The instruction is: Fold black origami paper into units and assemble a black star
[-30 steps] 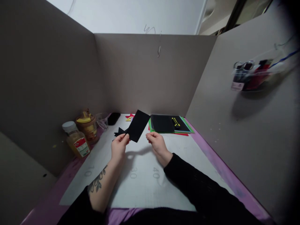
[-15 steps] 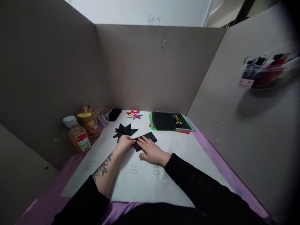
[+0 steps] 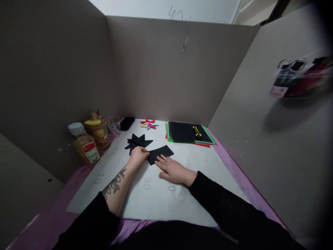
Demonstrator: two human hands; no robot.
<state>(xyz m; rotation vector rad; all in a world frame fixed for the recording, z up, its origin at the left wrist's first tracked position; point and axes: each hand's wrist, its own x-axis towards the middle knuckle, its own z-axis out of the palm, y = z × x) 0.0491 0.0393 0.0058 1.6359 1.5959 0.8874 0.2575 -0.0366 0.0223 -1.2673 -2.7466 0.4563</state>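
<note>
A strip of black paper (image 3: 161,152) lies on the white sheet, slanting up to the right. My left hand (image 3: 138,155) pinches its left end between thumb and fingers. Across its lower right edge my right hand (image 3: 173,170) rests flat, fingers stretched out and touching the paper. Just beyond my left hand is a pointed black paper star (image 3: 140,140), partly covered by that hand. Farther back lies a small multicoloured paper star (image 3: 149,124) in red, yellow, purple and light blue.
At the back right, a yellow-and-black cutter (image 3: 197,132) lies on stacked coloured paper (image 3: 179,132). A glue bottle (image 3: 85,147), a brown cup (image 3: 97,130), a clear plastic cup (image 3: 113,125) and a black phone (image 3: 127,123) stand or lie left. Scissors (image 3: 290,66) hang in a right-wall holder.
My right hand has slid right and toward me along the black paper, uncovering more of its middle. My left hand keeps its pinch. The camera view has shifted slightly.
</note>
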